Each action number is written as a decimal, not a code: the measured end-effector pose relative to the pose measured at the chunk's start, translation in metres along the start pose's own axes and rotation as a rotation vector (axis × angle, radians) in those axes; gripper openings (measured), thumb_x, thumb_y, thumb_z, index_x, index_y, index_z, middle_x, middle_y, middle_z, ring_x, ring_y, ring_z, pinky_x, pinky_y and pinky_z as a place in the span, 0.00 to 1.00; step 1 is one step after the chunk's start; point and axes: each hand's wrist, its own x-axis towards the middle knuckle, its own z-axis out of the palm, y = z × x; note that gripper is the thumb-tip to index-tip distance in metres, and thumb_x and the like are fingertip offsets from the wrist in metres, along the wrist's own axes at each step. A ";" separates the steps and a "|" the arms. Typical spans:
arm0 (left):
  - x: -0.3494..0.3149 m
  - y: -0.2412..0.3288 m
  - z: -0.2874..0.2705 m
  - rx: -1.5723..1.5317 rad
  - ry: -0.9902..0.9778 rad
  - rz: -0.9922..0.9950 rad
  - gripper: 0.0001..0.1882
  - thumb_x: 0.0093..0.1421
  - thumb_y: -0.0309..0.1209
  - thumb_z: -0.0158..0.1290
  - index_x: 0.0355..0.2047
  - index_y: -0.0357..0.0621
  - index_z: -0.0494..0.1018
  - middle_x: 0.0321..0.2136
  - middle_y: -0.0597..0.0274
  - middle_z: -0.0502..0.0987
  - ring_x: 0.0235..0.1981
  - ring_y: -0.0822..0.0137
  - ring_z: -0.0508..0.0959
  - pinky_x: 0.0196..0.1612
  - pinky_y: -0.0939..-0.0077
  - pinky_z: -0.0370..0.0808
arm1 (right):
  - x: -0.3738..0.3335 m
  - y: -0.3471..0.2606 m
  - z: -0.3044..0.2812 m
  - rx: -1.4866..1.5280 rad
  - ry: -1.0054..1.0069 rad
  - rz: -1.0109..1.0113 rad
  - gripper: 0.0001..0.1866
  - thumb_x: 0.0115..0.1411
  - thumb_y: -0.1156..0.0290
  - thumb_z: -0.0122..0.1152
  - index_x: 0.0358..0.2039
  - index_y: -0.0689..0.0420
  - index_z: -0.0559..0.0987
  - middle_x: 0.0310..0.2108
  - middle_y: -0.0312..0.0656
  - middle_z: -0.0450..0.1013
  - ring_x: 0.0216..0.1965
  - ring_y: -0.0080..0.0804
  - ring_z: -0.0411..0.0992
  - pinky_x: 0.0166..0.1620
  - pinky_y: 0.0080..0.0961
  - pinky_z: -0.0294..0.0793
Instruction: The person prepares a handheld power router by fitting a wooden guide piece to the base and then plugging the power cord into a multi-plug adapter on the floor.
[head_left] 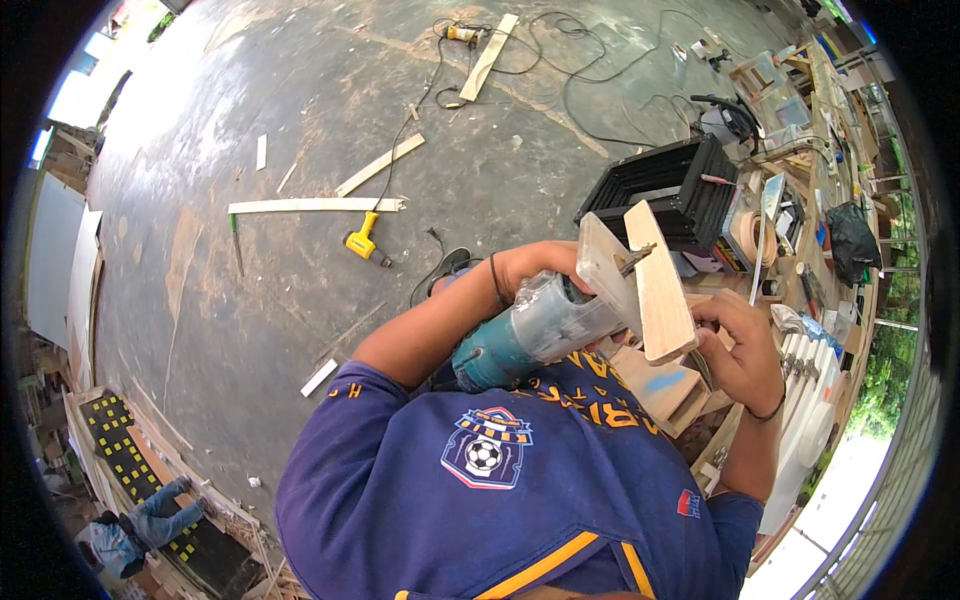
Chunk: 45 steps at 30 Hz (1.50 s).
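Observation:
My left hand (pixel 545 263) is closed around a teal trim router (pixel 492 352) with a clear plastic housing; part of the fingers is hidden behind it. The router lies on its side against my chest, its clear base plate (pixel 603 262) facing right. From the plate a metal bit (pixel 636 259) sticks out and overlaps the edge of a pale wooden piece (pixel 661 295); I cannot tell whether it spins. That piece is flat, narrow and rounded at its ends. My right hand (pixel 742 343) pinches its lower end, fingers bent.
A black stack of open frames (pixel 655 190) stands beyond my hands. Cluttered shelves run along the right. On the floor lie a yellow pistol-shaped power tool (pixel 362 240), wood strips (pixel 315 205), another yellow tool (pixel 462 33) and loose cables. Another person (pixel 140 530) is at lower left.

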 end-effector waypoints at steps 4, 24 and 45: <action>0.002 -0.004 -0.006 -0.091 -0.061 -0.035 0.29 0.47 0.28 0.56 0.51 0.30 0.68 0.44 0.46 0.76 0.43 0.57 0.78 0.46 0.63 0.76 | -0.002 0.003 0.003 0.024 0.015 0.003 0.15 0.55 0.62 0.59 0.33 0.63 0.77 0.21 0.43 0.66 0.25 0.36 0.66 0.30 0.29 0.63; -0.005 -0.001 -0.002 0.014 0.046 -0.075 0.24 0.51 0.31 0.54 0.47 0.29 0.70 0.44 0.41 0.75 0.39 0.52 0.79 0.44 0.58 0.77 | -0.001 0.010 0.013 -0.150 0.031 -0.038 0.13 0.58 0.65 0.54 0.21 0.59 0.69 0.18 0.49 0.64 0.22 0.48 0.65 0.27 0.36 0.62; 0.002 0.015 0.060 0.623 0.283 -0.138 0.26 0.52 0.29 0.57 0.52 0.33 0.66 0.44 0.56 0.74 0.44 0.68 0.74 0.46 0.74 0.72 | 0.001 0.087 0.095 0.338 0.152 0.104 0.16 0.62 0.60 0.50 0.29 0.61 0.74 0.22 0.54 0.69 0.22 0.51 0.69 0.26 0.33 0.67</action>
